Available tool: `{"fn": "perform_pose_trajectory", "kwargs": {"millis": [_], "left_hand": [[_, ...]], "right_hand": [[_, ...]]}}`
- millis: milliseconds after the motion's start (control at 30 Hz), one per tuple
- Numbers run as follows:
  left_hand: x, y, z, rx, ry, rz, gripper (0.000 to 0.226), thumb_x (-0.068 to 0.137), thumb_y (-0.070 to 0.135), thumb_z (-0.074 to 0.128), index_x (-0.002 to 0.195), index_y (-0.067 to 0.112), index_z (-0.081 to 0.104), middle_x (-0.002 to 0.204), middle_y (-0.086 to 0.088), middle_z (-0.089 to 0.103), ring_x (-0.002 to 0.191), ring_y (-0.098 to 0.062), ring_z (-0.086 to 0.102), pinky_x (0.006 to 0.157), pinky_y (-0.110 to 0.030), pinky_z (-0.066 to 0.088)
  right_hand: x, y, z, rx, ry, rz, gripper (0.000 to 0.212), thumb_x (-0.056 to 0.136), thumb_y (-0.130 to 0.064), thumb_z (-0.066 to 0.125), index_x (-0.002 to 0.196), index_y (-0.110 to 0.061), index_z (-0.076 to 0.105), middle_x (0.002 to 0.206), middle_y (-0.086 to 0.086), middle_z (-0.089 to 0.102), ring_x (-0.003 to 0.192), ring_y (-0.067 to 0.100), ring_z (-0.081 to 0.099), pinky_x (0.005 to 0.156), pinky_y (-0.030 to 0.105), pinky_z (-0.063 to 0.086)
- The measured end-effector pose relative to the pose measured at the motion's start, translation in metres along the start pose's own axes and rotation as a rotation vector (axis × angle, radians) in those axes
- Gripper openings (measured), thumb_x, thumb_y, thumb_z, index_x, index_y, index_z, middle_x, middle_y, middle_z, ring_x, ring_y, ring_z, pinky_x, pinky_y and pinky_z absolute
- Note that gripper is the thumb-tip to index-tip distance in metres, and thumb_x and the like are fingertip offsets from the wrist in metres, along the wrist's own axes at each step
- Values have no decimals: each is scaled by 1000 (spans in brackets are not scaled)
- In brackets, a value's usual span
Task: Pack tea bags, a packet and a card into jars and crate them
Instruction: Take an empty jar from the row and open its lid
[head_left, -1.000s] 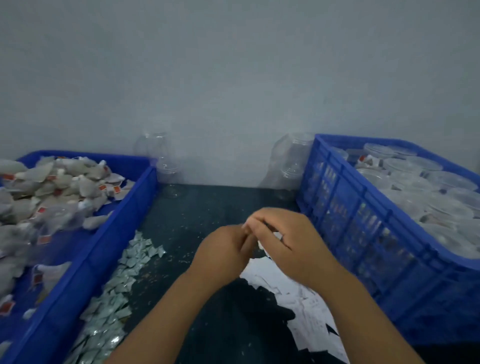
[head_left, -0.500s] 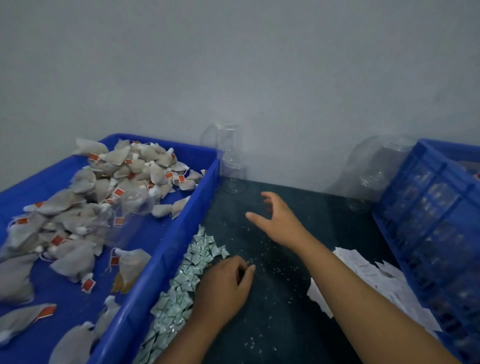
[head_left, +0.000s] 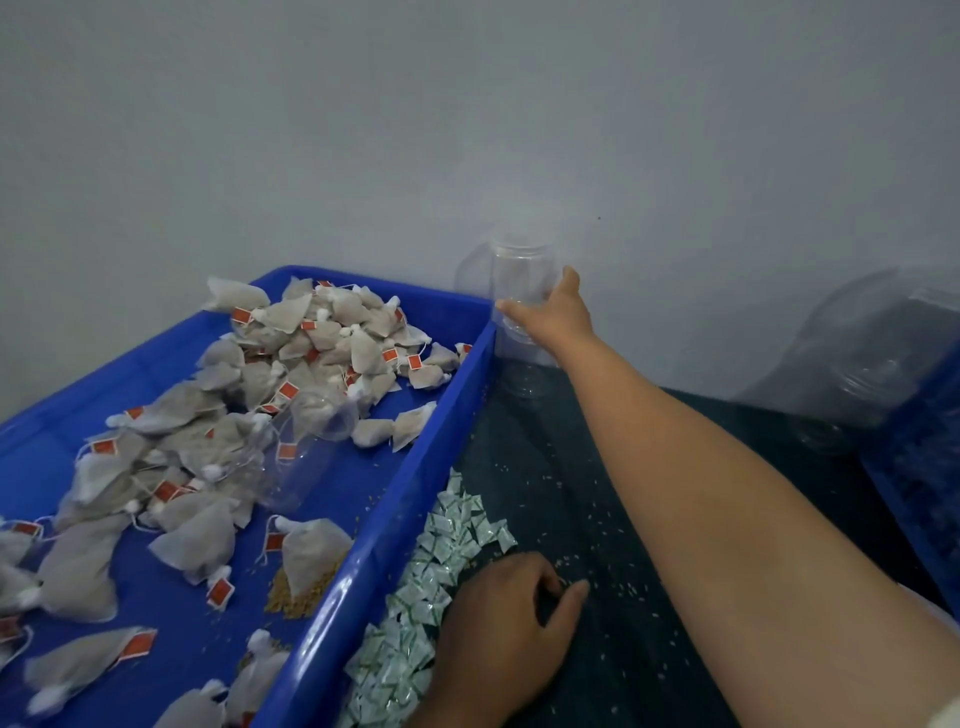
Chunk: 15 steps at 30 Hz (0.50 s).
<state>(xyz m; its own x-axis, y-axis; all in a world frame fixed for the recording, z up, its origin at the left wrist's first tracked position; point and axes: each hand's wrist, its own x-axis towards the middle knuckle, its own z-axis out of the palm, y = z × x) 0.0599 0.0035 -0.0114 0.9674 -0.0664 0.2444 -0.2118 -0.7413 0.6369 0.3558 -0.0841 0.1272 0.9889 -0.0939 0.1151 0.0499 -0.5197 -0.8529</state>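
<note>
My right hand (head_left: 553, 312) stretches to the back wall and grips a clear empty jar (head_left: 519, 270), thumb on its right side and fingers round its left. That jar sits on top of another clear jar (head_left: 522, 382). Near the bottom, my left hand (head_left: 506, 629) rests on a heap of small white-green packets (head_left: 449, 540), its fingers curled down; whether they hold one is hidden. Tea bags (head_left: 311, 332) with red tags fill the blue tray (head_left: 374, 530) on the left.
A clear jar (head_left: 306, 447) lies on its side among the tea bags. Large clear jars (head_left: 872, 358) stand at the back right beside a blue crate (head_left: 930, 467). Loose grains dot the dark table (head_left: 597, 493).
The view has swung left. My right hand has reached from mid-table to the wall and closed round the jar. My left hand stays on the packets.
</note>
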Motion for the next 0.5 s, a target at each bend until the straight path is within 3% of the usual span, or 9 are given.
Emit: {"fn": "perform_pose_trajectory", "kwargs": {"millis": [133,300,400,500], "left_hand": [[1,1,-1,-1,13,18,47,99,71,37,75,32,48,69,13,52,74,-4,55,55,-18,37],[1,3,-4,13,32,28,43,106,52,29,73,29,43,66,9,50,66,-9,51,60,-31,41],[1,4,-7,3,15,1,40,105,48,27,84,27,55,74,9,60,71,-8,57,68,-37,49],[2,5,-9,-14,17,-17,27,108,40,36,93,31,57,83,11,65,76,-6,59,72,-38,52]], "right_hand": [[-15,1,-11,46,64,-95,98,85,-57,88,163,-18,42,159,9,52,143,24,53,116,39,48],[-86,12,-39,340,35,-154,85,85,-44,93,151,-31,41,150,-5,46,138,13,49,112,33,47],[-147,25,-59,364,-71,-136,94,80,-41,97,149,-32,34,144,-8,56,134,10,57,110,35,49],[-216,43,-79,323,-150,-69,107,67,-57,100,149,-41,33,137,-12,60,123,4,63,100,33,55]]}}
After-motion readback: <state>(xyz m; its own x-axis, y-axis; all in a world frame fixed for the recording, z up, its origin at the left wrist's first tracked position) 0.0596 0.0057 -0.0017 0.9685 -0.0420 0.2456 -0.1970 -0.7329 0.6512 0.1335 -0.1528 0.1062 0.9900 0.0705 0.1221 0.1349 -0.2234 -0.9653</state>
